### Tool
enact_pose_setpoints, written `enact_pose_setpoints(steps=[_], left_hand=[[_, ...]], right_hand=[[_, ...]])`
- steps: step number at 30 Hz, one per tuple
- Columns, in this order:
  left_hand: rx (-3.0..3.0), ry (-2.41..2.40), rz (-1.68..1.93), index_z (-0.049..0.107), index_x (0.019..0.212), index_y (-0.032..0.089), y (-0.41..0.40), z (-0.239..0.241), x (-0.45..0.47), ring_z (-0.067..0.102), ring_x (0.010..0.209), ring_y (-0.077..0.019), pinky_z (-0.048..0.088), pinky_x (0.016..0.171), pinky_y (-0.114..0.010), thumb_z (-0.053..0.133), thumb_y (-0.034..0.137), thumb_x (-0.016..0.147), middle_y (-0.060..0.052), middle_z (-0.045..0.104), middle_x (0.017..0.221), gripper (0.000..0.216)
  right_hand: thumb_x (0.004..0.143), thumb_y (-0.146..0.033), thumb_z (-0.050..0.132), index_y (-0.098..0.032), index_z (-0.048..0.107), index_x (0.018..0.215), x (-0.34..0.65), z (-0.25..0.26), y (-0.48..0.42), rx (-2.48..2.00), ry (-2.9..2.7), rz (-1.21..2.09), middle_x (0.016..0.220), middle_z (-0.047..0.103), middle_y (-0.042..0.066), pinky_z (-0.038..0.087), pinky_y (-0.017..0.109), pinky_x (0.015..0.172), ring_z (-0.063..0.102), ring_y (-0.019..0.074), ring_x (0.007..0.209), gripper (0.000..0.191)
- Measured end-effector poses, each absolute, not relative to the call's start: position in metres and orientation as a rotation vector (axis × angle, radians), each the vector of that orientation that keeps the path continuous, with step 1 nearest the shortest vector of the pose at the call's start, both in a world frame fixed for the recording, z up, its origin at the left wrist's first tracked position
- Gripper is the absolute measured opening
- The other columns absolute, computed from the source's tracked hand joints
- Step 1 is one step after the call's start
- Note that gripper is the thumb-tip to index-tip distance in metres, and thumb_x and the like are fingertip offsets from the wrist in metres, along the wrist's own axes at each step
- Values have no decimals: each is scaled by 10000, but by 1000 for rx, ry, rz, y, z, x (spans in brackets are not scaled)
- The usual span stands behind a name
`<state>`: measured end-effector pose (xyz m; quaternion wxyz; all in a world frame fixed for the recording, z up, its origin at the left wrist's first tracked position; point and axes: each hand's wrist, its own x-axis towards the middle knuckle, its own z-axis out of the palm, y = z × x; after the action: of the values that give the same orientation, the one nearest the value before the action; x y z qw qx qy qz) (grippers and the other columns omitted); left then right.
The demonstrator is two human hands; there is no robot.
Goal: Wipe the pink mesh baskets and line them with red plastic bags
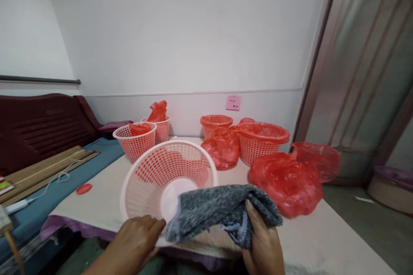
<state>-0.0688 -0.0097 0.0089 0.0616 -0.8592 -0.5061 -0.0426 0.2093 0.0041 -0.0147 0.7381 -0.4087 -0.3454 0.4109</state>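
A white plastic mesh basket (196,159) stands tilted toward me at the table's near edge, its mouth facing me. My left hand (137,240) is closed on the basket's near rim. My right hand (263,238) grips a bunched dark grey cloth (213,207), thumb on top. The cloth stretches left across the basket's front, hiding part of its base and lower rim. Its left end comes close to my left fingers; whether they touch it I cannot tell.
Two pinkish-white baskets (137,144) holding red bags stand at the back left. Red-lined baskets (263,137) and red plastic bags (285,182) crowd the right side. A red disc (84,188) lies on the table at left. A pink note (233,103) is on the wall.
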Motion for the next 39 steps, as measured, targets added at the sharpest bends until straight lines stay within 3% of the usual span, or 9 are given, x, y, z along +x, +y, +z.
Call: enact_pose_setpoints(steps=[2,7,10,12,16,20,26,32,39], left_hand=[[-2594,-1599,-359,659,939,247,-8,11,-75,679,781,-228,469,691,-292,443,210,878,-40,723,830,228],[-2475,-2009,-1305,680,848,248,-14,28,-70,644,705,-183,462,664,-206,522,462,882,6,681,708,269],[-2334,-2257,-1714,689,963,238,-23,28,-56,647,845,-212,485,734,-207,558,551,841,-8,720,859,360],[-2263,-2384,-1895,686,1004,230,-26,23,-49,643,923,-237,501,781,-234,570,590,815,-23,730,967,423],[-2095,-2506,-2041,683,971,206,-23,19,-43,650,882,-249,516,755,-262,605,636,761,-32,733,913,485],[-2106,-2461,-2045,665,830,181,-9,32,-43,608,724,-196,483,652,-238,620,614,759,-7,677,721,441],[-1989,-2511,-2273,630,684,188,7,31,-45,505,480,-151,404,483,-241,640,588,709,44,528,486,401],[-1979,-2540,-2448,680,917,152,-1,11,-50,657,659,-225,521,643,-309,670,589,708,-26,712,704,484],[-1783,-2620,-2720,649,1009,158,-13,6,-41,697,678,-218,536,603,-284,654,548,771,-27,750,794,457]], right_hand=[[861,-492,585,-243,600,1230,220,-24,-2,-908,-590,1018,1020,745,46,584,451,806,689,275,1009,446],[836,-617,548,-224,722,992,228,-50,-19,-875,-296,1420,983,762,57,573,482,871,697,286,1000,457],[851,-631,506,-231,714,1043,224,-58,-21,-868,-450,1350,1049,747,55,556,474,923,658,283,1094,491],[791,-595,616,-261,705,1062,222,-61,-23,-881,-556,1276,1092,733,31,540,468,960,614,292,1165,439],[624,-470,812,-302,711,1022,222,-58,-30,-930,-600,1234,1130,718,-2,510,443,1008,553,314,1239,443],[771,-555,655,-212,719,1019,220,-4,-28,-912,-645,1373,1012,749,68,529,463,953,622,308,1146,428],[747,-603,625,-212,715,905,207,102,24,-665,-945,1508,863,754,56,553,450,865,691,284,989,431],[779,-350,702,-157,662,993,207,54,99,-988,-1150,1666,860,755,73,553,393,863,721,223,833,290],[832,-410,648,-160,679,1011,222,40,113,-1152,-1300,1578,946,755,94,554,397,839,716,224,837,309]])
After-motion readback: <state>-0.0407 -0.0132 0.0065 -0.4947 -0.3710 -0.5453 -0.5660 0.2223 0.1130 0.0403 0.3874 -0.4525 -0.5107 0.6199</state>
